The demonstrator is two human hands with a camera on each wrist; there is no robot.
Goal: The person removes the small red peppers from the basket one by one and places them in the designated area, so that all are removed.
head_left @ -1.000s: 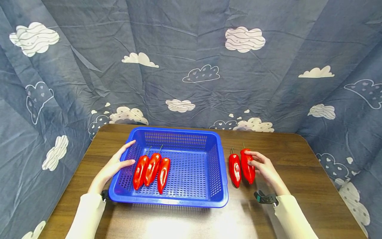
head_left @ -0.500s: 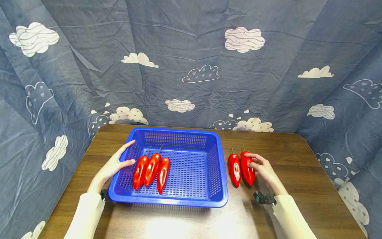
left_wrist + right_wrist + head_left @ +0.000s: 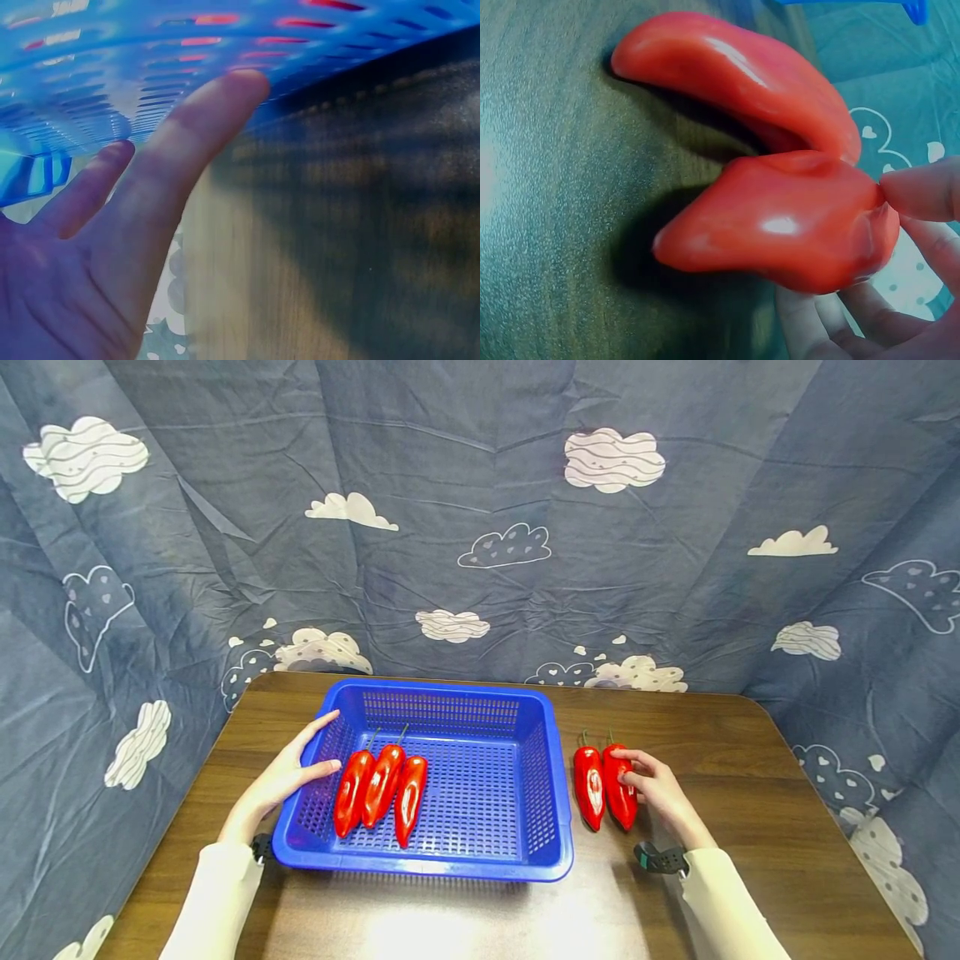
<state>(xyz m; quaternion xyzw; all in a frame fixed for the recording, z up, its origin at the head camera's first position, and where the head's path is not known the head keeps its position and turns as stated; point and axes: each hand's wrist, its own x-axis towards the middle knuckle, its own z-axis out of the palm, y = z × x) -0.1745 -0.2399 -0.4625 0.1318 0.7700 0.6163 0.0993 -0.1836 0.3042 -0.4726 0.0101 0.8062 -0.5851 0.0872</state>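
Observation:
A blue plastic basket [image 3: 517,864] stands on the table, with several red peppers in view. Three of them, such as this pepper [image 3: 382,785], lie side by side in its left half. At the basket's left side, my left hand [image 3: 281,777] rests with thumb and fingers extended; through the slots in the left wrist view, red shows. Right of the basket, my right hand [image 3: 660,789] pinches the upper part of a red pepper [image 3: 780,225] between thumb and fingers. Another red pepper [image 3: 588,787] lies just left of it, and the two overlap in the right wrist view.
The brown wooden table [image 3: 720,760] carries everything, with bright glare along its front. Behind it hangs a dark blue-grey curtain [image 3: 480,485] printed with white clouds. A black wrist strap [image 3: 660,860] sits at my right wrist.
My right hand has drawn slightly toward the front and left, bringing the gripped pepper with it, nearer to the neighbouring pepper. The left hand and the basket stay put.

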